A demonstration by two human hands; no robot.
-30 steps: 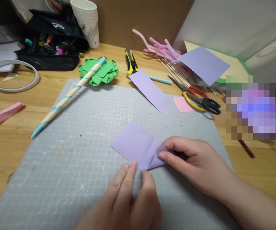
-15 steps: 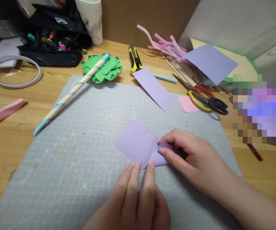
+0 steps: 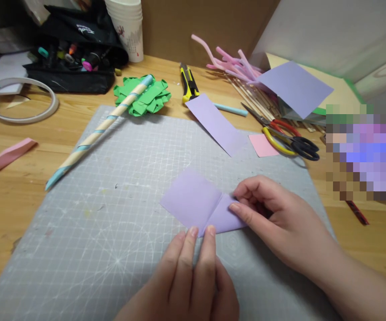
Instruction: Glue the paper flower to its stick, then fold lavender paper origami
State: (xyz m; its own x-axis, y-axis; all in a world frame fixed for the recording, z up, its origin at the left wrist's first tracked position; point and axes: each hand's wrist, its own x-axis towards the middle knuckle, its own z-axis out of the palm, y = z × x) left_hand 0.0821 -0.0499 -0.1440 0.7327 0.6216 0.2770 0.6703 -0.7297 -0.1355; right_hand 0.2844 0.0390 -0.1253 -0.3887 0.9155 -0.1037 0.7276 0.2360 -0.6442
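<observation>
A folded lilac paper (image 3: 193,200) lies on the grey cutting mat (image 3: 112,223), with a crease down its middle. My left hand (image 3: 189,276) comes in from the bottom edge, fingers held together, fingertips pressing the paper's near corner. My right hand (image 3: 276,218) pinches the paper's right flap between thumb and forefinger, with the flap lying nearly flat on the mat.
Beyond the mat lie a lilac strip (image 3: 217,125), a pink square (image 3: 262,145), scissors (image 3: 289,140), a yellow utility knife (image 3: 188,82), pink pipe cleaners (image 3: 226,60) and a lilac sheet (image 3: 295,87). A rolled paper stick (image 3: 95,133) with green folded paper (image 3: 146,96), a tape ring (image 3: 18,100) and a pencil case (image 3: 72,58) sit left.
My right fingers have slid right along the flap, which now lies flatter. My left fingertips stay on the near corner.
</observation>
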